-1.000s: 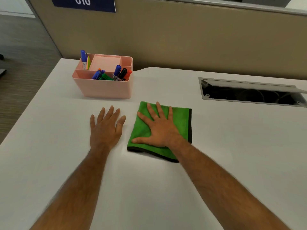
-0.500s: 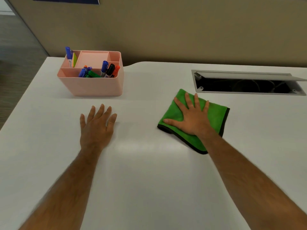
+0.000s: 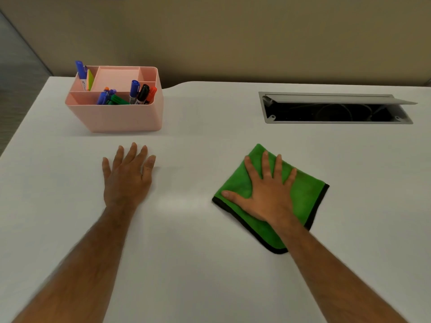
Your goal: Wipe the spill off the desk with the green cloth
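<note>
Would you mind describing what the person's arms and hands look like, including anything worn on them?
Both forearms are bare right to the lower edge of the picture, with no sleeve in view. The left hand and the right hand wear no gloves, and no ring, watch or bracelet shows on either. Fine hair covers the forearms.
</note>
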